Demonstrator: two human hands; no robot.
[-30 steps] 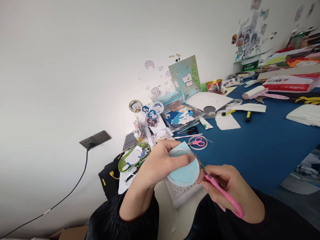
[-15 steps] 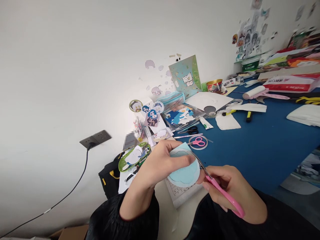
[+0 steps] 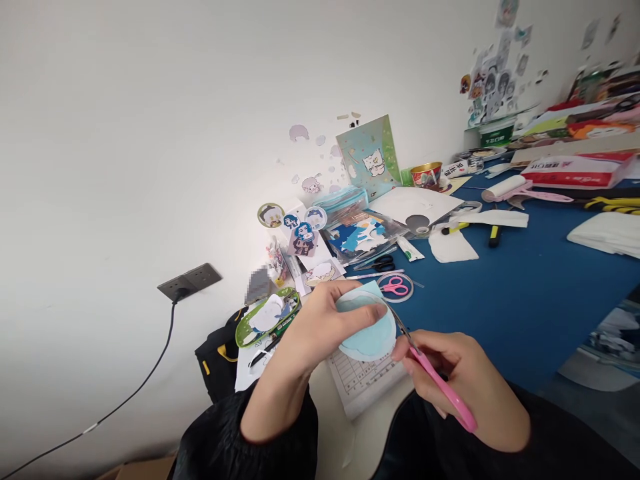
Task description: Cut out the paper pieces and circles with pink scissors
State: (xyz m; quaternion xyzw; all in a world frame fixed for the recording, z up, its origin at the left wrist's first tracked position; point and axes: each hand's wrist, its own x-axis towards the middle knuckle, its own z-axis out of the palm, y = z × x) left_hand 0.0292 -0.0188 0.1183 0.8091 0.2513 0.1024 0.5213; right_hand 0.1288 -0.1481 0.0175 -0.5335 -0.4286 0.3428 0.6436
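Note:
My left hand (image 3: 345,320) pinches a light blue and white paper cutout (image 3: 370,343), its thumb lying across the front. The cutout is rounded at the lower right, with a straight blue corner at the top. In my right hand (image 3: 445,373) is a pair of pink-handled scissors (image 3: 440,383), its blades along the cutout's right edge. My right fingertips are close to the paper's lower right rim. Below the cutout lies a sheet with a printed grid (image 3: 353,377). Just beyond it, a second small pair of pink scissors (image 3: 395,286) rests on a roll of clear tape.
Behind my hands are black scissors (image 3: 381,263), a bag of blue and white scraps (image 3: 363,233) and a glue tube (image 3: 411,249). A green tray (image 3: 243,331) stands left. Right on the blue table (image 3: 510,287) are a utility knife (image 3: 495,236) and lint roller (image 3: 507,188).
The cutout has tilted and risen slightly, showing more of the grid sheet below. My right hand and the scissors have shifted slightly left. The whole view has moved a little.

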